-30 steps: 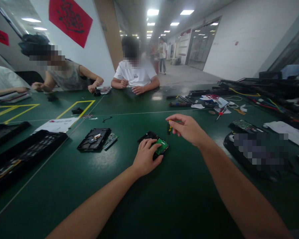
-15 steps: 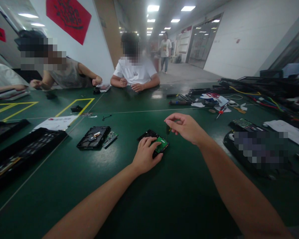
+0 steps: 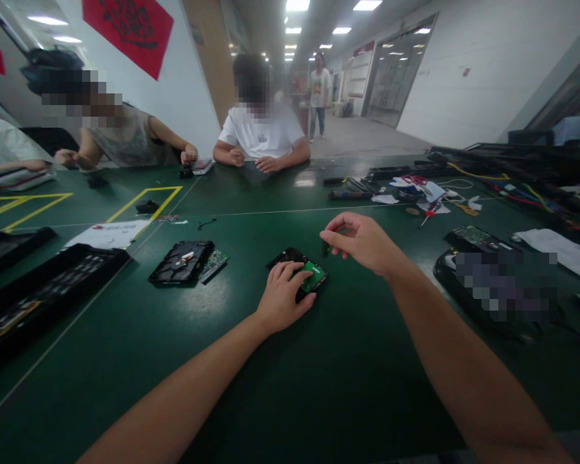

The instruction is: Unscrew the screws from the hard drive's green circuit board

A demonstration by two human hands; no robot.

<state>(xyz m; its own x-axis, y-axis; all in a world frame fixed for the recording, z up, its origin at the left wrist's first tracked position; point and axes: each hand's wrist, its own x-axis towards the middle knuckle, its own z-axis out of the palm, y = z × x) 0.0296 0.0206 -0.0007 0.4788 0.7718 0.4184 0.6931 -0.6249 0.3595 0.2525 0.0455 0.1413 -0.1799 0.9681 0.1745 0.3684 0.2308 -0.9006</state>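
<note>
A black hard drive with a green circuit board (image 3: 314, 278) lies flat on the green table. My left hand (image 3: 284, 290) is on it, fingers across the top and thumb along the near edge, hiding part of the drive. In my right hand (image 3: 355, 240), pinched between thumb and fingertips, a small dark screwdriver (image 3: 325, 250) stands upright. Its thin shaft points down at the drive's right corner; whether the tip touches a screw is too small to tell. Left of the drive rests another black drive casing (image 3: 181, 263) with a loose circuit board (image 3: 214, 265) beside it.
Long black trays (image 3: 48, 296) lie at left near a white paper (image 3: 107, 233). Cables and tools, including a red screwdriver (image 3: 430, 212), lie at the back right. A dark device (image 3: 444, 274) is at right. Several people are across the table or beyond.
Both hands stay almost in place over the drive. The right fingers have shifted slightly around the screwdriver, and the view has tilted a little.
</note>
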